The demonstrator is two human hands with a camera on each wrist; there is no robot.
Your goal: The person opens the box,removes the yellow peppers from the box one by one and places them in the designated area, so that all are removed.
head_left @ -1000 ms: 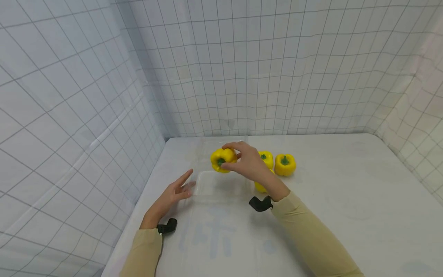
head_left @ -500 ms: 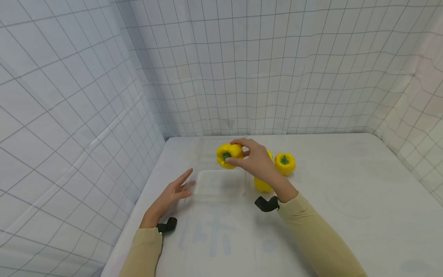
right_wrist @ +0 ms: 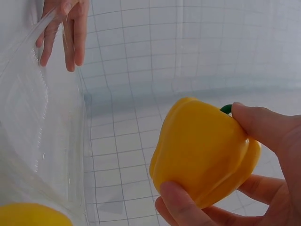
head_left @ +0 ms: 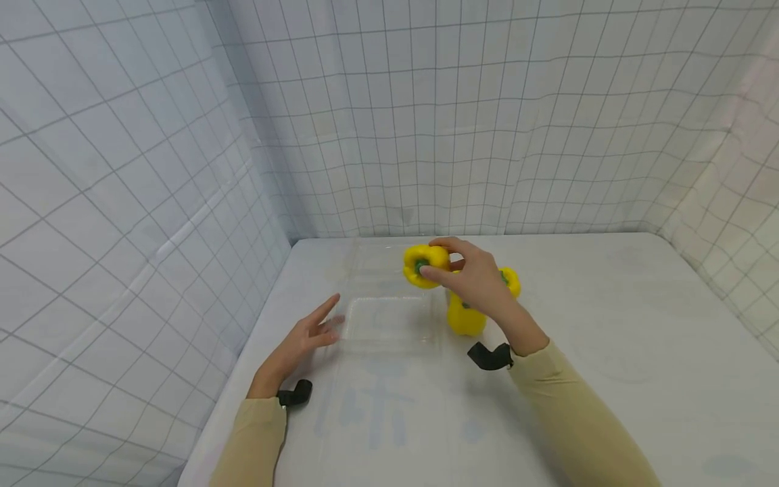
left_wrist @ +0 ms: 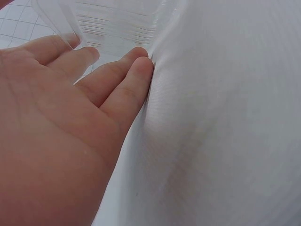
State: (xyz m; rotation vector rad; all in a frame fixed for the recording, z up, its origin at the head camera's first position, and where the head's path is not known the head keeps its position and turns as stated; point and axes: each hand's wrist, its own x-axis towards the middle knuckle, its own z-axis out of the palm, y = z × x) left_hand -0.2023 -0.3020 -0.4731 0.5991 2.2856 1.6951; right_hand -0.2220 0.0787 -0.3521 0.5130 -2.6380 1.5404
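Note:
My right hand (head_left: 481,281) holds a yellow bell pepper (head_left: 431,256) by its sides, thumb near the green stem, raised by the right back part of a clear plastic container (head_left: 389,319). In the right wrist view the pepper (right_wrist: 197,150) is gripped between thumb and fingers. My left hand (head_left: 303,343) rests at the container's left side, fingers extended. The left wrist view shows those fingertips right at the clear ribbed wall of the container (left_wrist: 117,23). More yellow peppers stand right of the container: one in front (head_left: 466,321) and others partly hidden by my right hand.
A white table (head_left: 608,325) carries everything. White grid-patterned curtains (head_left: 389,122) hang at its back and sides. Faint bluish marks (head_left: 377,412) show on the tabletop in front of the container.
My right hand has carried the pepper right and slightly away from me, from over the container toward the other peppers, now covering parts of them. The left hand stays in place.

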